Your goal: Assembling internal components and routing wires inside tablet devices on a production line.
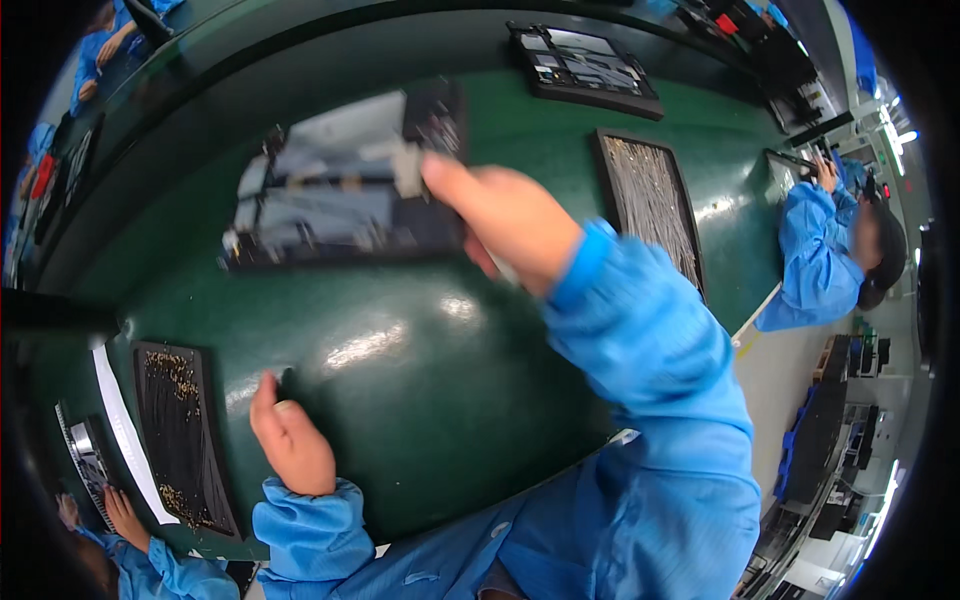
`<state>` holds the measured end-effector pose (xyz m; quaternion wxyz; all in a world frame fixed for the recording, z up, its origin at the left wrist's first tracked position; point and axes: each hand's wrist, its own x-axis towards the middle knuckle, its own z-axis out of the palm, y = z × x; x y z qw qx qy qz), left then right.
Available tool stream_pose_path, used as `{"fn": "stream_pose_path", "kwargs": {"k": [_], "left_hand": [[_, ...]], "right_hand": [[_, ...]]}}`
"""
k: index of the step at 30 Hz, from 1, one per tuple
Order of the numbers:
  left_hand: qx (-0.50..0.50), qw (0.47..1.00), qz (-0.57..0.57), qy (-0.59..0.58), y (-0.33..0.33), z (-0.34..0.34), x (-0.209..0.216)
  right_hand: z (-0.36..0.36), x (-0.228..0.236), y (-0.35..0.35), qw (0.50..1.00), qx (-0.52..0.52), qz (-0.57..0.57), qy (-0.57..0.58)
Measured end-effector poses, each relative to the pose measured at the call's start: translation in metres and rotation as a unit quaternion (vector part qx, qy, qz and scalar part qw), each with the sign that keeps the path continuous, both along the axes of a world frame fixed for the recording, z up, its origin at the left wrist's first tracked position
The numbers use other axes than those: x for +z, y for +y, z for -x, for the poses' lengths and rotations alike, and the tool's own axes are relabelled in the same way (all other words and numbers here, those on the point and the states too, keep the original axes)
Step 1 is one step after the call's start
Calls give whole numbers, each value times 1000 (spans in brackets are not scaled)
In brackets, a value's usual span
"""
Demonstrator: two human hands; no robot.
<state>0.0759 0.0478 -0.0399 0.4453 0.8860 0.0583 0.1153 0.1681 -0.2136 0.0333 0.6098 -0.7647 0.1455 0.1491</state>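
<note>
Black-cable tray (207, 385) on green bench (450, 420). Left hand (300, 450) just right of tray, fingers loosely parted, nothing seen held. Flat open device (340, 185), blurred, held up beyond tray and to its right; long axis roughly crosswise. Right hand (515, 220), farther right of tray, clamped on device's right end; left hand well apart from device.
</note>
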Motion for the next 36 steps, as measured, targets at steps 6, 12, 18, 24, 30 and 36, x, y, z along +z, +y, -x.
{"fn": "stream_pose_path", "kwargs": {"k": [6, 12, 18, 24, 30, 36], "left_hand": [[-65, 987, -149, -19, -3, -3, 11], [-75, 982, -173, 4, -12, -7, 14], [-80, 993, -80, 26, -13, -4, 13], [-89, 992, -87, 26, -10, -11, 2], [-177, 974, -140, -8, -68, -25, 32], [-358, 914, -183, -48, -111, -14, 38]], "right_hand": [[-51, -51, 13, 944, -156, 232, -173], [31, -55, 3, 902, -75, 349, -243], [129, -54, -38, 908, 53, 370, -187], [238, -61, -90, 817, 31, 531, -223], [265, -70, -127, 739, -58, 590, -318], [268, -71, -128, 729, -103, 580, -348]]}}
